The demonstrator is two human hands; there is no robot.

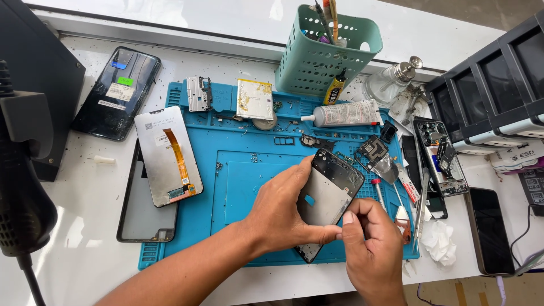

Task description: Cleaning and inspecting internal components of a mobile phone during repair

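Left hand (277, 218): grips the phone frame (328, 195) near the table's front edge.
Right hand (371, 243): pinches its edge (tool unclear).
Progress: screen (168, 156) already off; reassembly remains.

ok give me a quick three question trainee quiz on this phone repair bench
1. True or false: the left hand grips the phone frame over the blue mat.
2. Where does the glue tube lie? A) inside the green basket B) on the mat in front of the basket C) on the dark phone at the far left
3. Fill in: the screen panel left of the hands lies face down, with an ______ ribbon cable on its back.

Key: 1 true; 2 B; 3 orange. The right hand meets the frame at its right edge, thumb pressed to it.
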